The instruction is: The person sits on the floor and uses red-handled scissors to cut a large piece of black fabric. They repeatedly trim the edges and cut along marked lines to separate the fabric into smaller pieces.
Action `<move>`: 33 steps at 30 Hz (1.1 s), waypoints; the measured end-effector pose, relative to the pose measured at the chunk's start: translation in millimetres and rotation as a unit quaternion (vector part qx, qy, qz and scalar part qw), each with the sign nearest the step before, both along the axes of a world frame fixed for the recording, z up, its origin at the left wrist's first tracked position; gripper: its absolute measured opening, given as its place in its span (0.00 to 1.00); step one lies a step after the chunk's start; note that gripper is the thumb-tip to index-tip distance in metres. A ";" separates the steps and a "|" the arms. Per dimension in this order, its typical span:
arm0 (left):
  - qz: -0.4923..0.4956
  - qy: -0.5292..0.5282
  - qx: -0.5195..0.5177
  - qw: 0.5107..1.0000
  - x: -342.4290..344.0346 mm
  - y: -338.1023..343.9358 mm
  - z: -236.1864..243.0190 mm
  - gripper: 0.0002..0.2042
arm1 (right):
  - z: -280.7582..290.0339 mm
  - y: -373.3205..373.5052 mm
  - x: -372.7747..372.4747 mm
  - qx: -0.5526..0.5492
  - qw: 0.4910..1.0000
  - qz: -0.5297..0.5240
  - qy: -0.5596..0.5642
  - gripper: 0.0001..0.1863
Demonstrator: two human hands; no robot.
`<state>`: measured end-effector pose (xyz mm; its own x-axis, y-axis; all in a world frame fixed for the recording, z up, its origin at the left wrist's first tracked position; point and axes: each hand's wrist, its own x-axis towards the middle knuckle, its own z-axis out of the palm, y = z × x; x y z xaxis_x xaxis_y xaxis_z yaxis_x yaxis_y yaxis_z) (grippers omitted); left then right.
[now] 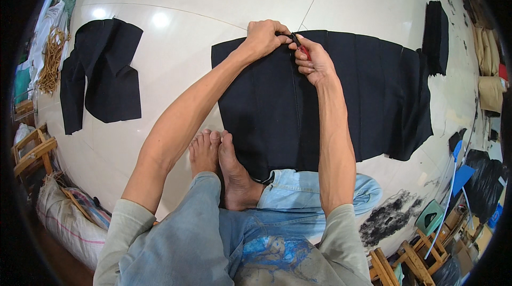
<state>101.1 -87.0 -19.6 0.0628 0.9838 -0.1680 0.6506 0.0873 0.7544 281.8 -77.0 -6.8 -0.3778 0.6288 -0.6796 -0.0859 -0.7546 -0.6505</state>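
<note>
A wide dark sheet of fabric [269, 97] with long parallel seam or fold lines lies spread on the tiled floor before me. At its far edge, my left hand [261, 39] is closed, fingertips pinching the fabric's edge. Close beside it, my right hand [319, 63] is wrapped round a small red-handled hand tool [304, 50]. The tool's dark tip meets the left fingertips; its exact kind is partly hidden by my fingers. My bare feet [229, 166] rest by the fabric's near left part.
Other dark fabric pieces [113, 81] lie to the left, and a narrow one [436, 38] at the far right. A woven sack [69, 219] stands near left, under a wooden frame [34, 151]. Black fluff [389, 219] and wooden stools [418, 259] are near right.
</note>
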 end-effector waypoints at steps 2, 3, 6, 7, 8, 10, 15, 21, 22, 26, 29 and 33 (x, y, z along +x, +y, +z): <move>0.012 -0.004 0.000 1.000 0.3 -0.8 0.1 0.12 | -1.5 1.7 -0.9 -0.002 1.000 0.000 -0.014 0.19; 0.018 -0.005 0.000 1.000 0.3 -1.2 0.4 0.12 | -1.1 2.0 -2.0 -0.003 1.000 0.000 -0.021 0.18; -0.035 0.030 0.047 0.998 2.9 -2.2 0.4 0.12 | 0.2 2.6 -3.3 0.003 0.999 -0.009 -0.038 0.19; -0.027 0.049 0.032 0.998 4.2 -1.9 0.8 0.14 | -1.2 0.1 -2.5 0.029 0.999 -0.045 -0.007 0.19; -0.019 0.067 0.019 0.997 6.2 -3.1 3.1 0.16 | -2.3 -4.0 -2.2 0.056 0.995 -0.081 0.023 0.19; 0.007 0.112 0.084 0.990 14.3 -17.2 6.0 0.22 | 0.3 -14.0 10.4 0.077 0.976 -0.165 0.121 0.21; -0.095 0.205 0.178 0.958 19.0 -121.2 1.7 0.37 | 2.0 -90.7 75.0 0.315 0.843 -0.292 -0.324 0.27; -0.168 0.290 0.199 0.921 -23.0 -129.4 -13.5 0.36 | 7.8 -124.8 151.9 0.370 0.760 -0.092 -0.526 0.34; -0.185 0.294 0.218 0.912 -28.4 -108.9 -16.2 0.35 | 1.1 -122.7 157.6 0.408 0.745 -0.083 -0.521 0.35; -0.193 0.336 0.222 0.895 -109.2 -82.1 -19.1 0.32 | -15.6 -118.8 100.2 0.491 0.679 0.010 -0.545 0.35; -0.183 0.338 0.190 0.903 -151.1 -108.8 -12.4 0.31 | -23.0 -140.3 71.4 0.524 0.666 0.040 -0.529 0.29; -0.206 0.312 0.156 0.914 -163.6 -177.0 1.6 0.31 | -4.5 -204.8 57.0 0.492 0.692 0.076 -0.522 0.23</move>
<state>-62.5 -264.0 -17.9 0.4257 0.9048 -0.0123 0.8924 -0.4176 0.1708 338.8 -281.7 -11.4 -0.1160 0.9885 0.0966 0.8513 0.1490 -0.5031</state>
